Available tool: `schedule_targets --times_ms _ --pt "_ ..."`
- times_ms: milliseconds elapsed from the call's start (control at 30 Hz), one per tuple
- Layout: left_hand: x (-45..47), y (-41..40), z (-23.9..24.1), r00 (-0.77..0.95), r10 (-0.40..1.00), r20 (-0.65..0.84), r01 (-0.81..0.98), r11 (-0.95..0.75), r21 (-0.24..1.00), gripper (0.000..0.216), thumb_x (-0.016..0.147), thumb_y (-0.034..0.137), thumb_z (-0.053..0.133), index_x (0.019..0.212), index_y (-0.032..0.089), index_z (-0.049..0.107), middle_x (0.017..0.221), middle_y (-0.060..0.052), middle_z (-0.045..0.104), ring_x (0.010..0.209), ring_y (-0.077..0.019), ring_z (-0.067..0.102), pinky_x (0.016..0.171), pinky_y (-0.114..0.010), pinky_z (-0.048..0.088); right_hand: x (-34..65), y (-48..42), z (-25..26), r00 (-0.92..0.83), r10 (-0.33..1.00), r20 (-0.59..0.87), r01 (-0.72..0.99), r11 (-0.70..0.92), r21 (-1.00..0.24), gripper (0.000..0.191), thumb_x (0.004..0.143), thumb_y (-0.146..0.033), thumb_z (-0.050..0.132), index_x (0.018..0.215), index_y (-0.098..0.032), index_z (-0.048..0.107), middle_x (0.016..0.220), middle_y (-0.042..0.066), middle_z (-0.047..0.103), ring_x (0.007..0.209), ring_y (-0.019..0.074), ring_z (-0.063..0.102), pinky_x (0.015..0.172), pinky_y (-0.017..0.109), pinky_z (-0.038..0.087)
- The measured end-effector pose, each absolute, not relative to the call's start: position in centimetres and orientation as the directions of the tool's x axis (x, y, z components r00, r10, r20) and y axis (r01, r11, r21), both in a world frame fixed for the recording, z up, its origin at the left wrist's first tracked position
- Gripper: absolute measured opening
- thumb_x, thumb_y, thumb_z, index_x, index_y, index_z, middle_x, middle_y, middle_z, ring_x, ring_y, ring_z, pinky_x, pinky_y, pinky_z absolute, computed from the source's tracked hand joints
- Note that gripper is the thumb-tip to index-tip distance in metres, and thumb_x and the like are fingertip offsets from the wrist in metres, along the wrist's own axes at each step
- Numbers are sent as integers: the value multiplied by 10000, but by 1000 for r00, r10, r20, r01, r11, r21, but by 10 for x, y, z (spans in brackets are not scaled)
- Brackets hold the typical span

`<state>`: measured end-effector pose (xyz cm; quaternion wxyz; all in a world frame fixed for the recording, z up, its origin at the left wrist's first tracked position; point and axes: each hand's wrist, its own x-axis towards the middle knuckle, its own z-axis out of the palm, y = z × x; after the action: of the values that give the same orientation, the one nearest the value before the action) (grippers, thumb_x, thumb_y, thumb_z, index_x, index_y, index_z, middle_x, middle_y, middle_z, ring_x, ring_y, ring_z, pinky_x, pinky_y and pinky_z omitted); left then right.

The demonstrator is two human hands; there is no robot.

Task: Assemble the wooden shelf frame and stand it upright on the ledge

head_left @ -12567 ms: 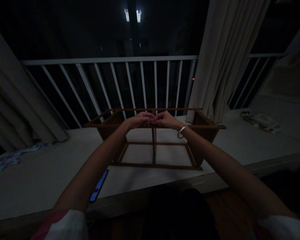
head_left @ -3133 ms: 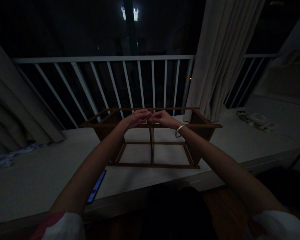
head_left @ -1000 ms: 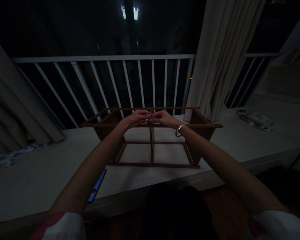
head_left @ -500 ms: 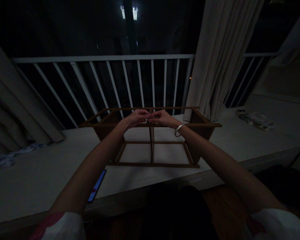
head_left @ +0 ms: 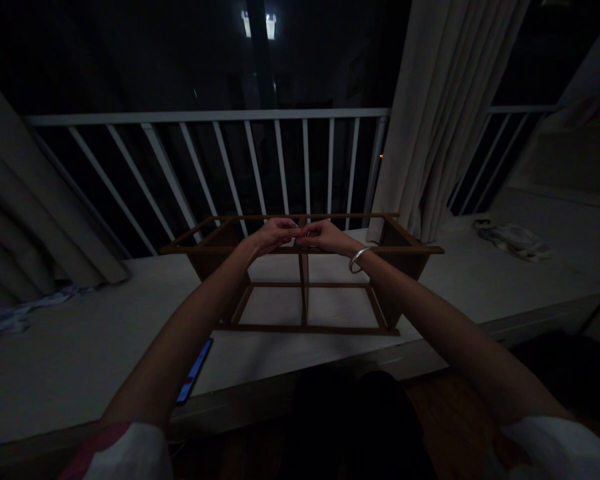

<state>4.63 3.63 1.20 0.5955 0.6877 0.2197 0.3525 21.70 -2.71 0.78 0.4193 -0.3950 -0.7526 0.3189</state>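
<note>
A brown wooden frame rack lies on the pale window ledge in front of me, with a divider in its middle. Above that divider my two hands meet, fingertips almost touching. My left hand is closed in a pinch, and my right hand, below a silver bangle on the wrist, pinches from the other side. Whatever sits between the fingers is too small and dark to make out. Both hands are over the rack's near upper rail.
The pale ledge carries a phone with a lit screen by my left forearm. A white railing stands behind the rack, between curtains. Crumpled cloth lies at the right, patterned cloth at the left.
My left fingers have shifted very slightly at the meeting point. The rack and both arms stay where they were.
</note>
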Motion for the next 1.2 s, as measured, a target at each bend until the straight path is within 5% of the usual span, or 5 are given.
schedule_targets --times_ms 633,900,1200 --pt "45 32 16 717 678 160 -60 -168 984 271 575 233 714 794 99 629 748 -47 601 624 -64 518 493 -172 317 219 -19 3 -354 858 373 241 469 -850 315 595 -358 654 768 -97 616 720 21 603 649 95 515 624 226 401" --pt "45 30 15 703 681 204 -95 -194 976 245 580 248 713 724 97 585 679 -27 585 570 -58 509 495 -174 339 218 -27 7 -338 871 357 317 463 -828 360 628 -391 619 808 -79 620 604 -7 545 517 60 438 483 192 324" --pt "47 27 16 656 722 222 -73 -232 970 272 559 256 723 680 98 538 589 14 517 459 -14 411 409 -157 242 218 -21 4 -342 858 383 316 489 -813 355 594 -373 655 809 -91 628 684 24 604 600 89 512 555 208 388"
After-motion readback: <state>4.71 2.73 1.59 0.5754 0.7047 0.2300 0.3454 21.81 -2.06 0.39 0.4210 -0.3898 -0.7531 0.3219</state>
